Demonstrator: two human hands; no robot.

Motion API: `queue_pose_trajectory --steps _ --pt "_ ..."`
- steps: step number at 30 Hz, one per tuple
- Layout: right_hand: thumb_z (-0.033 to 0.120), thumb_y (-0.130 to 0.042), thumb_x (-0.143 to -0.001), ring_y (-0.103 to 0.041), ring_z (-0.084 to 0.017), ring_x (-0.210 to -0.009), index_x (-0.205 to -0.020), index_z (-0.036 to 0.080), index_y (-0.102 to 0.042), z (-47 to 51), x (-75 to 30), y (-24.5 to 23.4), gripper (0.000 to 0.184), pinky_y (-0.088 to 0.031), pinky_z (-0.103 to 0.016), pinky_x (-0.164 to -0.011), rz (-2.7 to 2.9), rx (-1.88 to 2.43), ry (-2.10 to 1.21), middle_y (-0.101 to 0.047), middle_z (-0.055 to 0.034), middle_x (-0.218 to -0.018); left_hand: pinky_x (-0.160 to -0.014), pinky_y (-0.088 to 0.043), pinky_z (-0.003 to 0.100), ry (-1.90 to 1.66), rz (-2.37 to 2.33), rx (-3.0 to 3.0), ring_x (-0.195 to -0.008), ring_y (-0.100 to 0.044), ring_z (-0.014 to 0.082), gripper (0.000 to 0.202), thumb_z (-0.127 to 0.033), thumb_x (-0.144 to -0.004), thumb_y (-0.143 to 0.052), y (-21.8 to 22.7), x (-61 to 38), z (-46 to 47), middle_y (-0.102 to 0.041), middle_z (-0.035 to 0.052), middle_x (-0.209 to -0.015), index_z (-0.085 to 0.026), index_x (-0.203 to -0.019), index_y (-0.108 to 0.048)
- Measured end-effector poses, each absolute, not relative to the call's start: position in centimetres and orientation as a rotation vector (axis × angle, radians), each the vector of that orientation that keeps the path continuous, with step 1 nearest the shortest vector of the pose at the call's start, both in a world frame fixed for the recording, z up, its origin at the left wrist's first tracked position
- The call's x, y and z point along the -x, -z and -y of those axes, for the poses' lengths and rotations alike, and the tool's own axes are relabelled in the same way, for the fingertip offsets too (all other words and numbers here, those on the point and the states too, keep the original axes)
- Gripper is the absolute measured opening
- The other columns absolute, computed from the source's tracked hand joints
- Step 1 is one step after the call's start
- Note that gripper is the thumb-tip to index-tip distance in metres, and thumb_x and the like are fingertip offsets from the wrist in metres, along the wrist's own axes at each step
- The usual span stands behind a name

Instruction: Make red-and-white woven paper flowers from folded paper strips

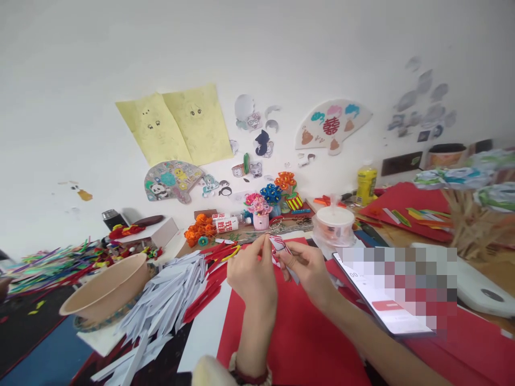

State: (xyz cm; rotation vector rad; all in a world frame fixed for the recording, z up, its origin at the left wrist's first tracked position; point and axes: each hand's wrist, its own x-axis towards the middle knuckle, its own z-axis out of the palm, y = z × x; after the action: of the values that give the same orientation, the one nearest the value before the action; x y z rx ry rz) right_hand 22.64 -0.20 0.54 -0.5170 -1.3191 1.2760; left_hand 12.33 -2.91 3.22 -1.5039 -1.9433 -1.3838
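A small folded paper piece (278, 244), white with red stripes, is pinched between my two hands above the work surface. My left hand (252, 272) grips its left side with thumb and fingertips. From the right, my right hand (309, 267) closes on the other side, its thumb in front. Part of the paper is covered by my fingers. Beneath both hands lies a large red sheet (309, 338). Just left of my left hand are folded red strips (203, 295) and a loose heap of white paper strips (163, 287).
A beige bowl (107, 289) stands at the left, near bundled coloured stems (52, 262). On the right lies a lit tablet (378, 305), partly pixelated. Behind my hands stand a round white container (333, 222), a pink flower pot (260, 221) and a yellow bottle (366, 185).
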Motion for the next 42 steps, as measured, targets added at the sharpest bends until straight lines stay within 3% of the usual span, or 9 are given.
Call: queue_pose_trajectory --steps 7,14,18,24,28,31,36,39,42 --pt "0.049 -0.067 -0.077 -0.045 -0.009 -0.041 -0.067 0.015 -0.06 -0.1 -22.3 -0.1 0.036 -0.034 -0.023 -0.042 1.19 0.459 -1.408 -0.052 0.0026 -0.055 -0.046 -0.037 0.023 2.821 1.824 1.471 -0.043 -0.046 0.0099 0.033 -0.043 -0.077 -0.063 -2.3 -14.4 1.7 -0.053 -0.0037 -0.049 -0.016 -0.058 -0.066" --pt "0.051 -0.072 -0.072 -0.044 -0.007 -0.039 -0.07 0.015 -0.062 0.1 -21.9 -0.2 0.038 -0.029 -0.022 -0.038 1.075 0.461 -1.535 -0.053 0.0026 -0.056 -0.079 -0.044 0.036 2.187 1.628 1.393 -0.082 -0.059 0.0197 0.022 -0.04 -0.084 -0.061 -1.5 -13.1 0.6 -0.07 0.0042 -0.087 -0.023 -0.083 -0.075" --pt "0.051 -0.069 -0.075 -0.045 -0.009 -0.041 -0.071 0.016 -0.061 0.3 -22.2 -0.3 0.036 -0.034 -0.022 -0.04 1.129 0.451 -1.438 -0.052 0.0027 -0.054 -0.081 -0.036 0.043 1.628 1.835 1.283 -0.081 -0.056 0.0241 0.032 -0.049 -0.089 -0.051 -2.3 -13.4 0.9 -0.072 0.0074 -0.092 -0.026 -0.085 -0.075" --pt "0.044 -0.059 -0.085 -0.048 -0.012 -0.045 -0.069 0.018 -0.06 0.2 -23.2 -0.4 0.03 -0.04 -0.025 -0.045 1.36 0.582 -1.036 -0.052 0.0017 -0.053 -0.076 -0.033 0.042 1.394 1.932 1.431 -0.081 -0.053 0.0262 0.038 -0.047 -0.092 -0.043 -3.2 -13.9 1.7 -0.07 0.0092 -0.086 -0.024 -0.08 -0.07" --pt "0.04 -0.057 -0.086 -0.05 -0.013 -0.046 -0.076 0.017 -0.064 0.4 -23.0 -0.2 0.026 -0.04 -0.026 -0.046 1.439 0.601 -0.994 -0.054 0.0008 -0.055 -0.062 -0.036 0.032 1.729 2.063 1.336 -0.065 -0.053 0.0213 0.039 -0.051 -0.083 -0.057 -3.9 -14.4 2.0 -0.062 0.0033 -0.059 -0.022 -0.057 -0.063" --pt "0.042 -0.059 -0.085 -0.049 -0.012 -0.045 -0.071 0.017 -0.061 0.5 -22.6 -0.3 0.028 -0.039 -0.025 -0.044 1.389 0.556 -1.116 -0.052 0.0014 -0.055 -0.042 -0.028 0.023 2.517 2.106 1.272 -0.04 -0.041 0.0117 0.05 -0.059 -0.076 -0.061 -3.9 -15.1 1.7 -0.04 -0.0043 -0.038 -0.019 -0.048 -0.054" --pt "0.045 -0.066 -0.079 -0.046 -0.01 -0.044 -0.064 0.017 -0.057 0.3 -22.3 -0.4 0.033 -0.037 -0.024 -0.044 1.2 0.462 -1.313 -0.051 0.0027 -0.053 -0.028 -0.019 0.017 3.621 1.636 1.213 -0.03 -0.027 0.0012 0.058 -0.066 -0.066 -0.067 -2.7 -16.0 1.3 -0.054 -0.0047 -0.056 -0.016 -0.096 -0.071" --pt "0.046 -0.068 -0.077 -0.044 -0.008 -0.042 -0.064 0.017 -0.058 0.1 -22.4 -0.4 0.034 -0.035 -0.022 -0.043 1.109 0.458 -1.386 -0.051 0.0032 -0.053 -0.029 -0.022 0.016 3.636 1.465 1.336 -0.033 -0.031 -0.0002 0.063 -0.063 -0.067 -0.07 -1.8 -16.1 1.1 -0.065 0.0013 -0.071 -0.017 -0.11 -0.07" --pt "0.047 -0.07 -0.075 -0.044 -0.008 -0.042 -0.063 0.016 -0.058 0.0 -22.5 -0.5 0.035 -0.032 -0.022 -0.041 1.134 0.468 -1.411 -0.05 0.0033 -0.052 -0.033 -0.033 0.019 3.282 1.587 1.508 -0.035 -0.038 0.0018 0.049 -0.056 -0.071 -0.07 -1.4 -15.3 1.4 -0.071 0.0063 -0.079 -0.016 -0.097 -0.075"
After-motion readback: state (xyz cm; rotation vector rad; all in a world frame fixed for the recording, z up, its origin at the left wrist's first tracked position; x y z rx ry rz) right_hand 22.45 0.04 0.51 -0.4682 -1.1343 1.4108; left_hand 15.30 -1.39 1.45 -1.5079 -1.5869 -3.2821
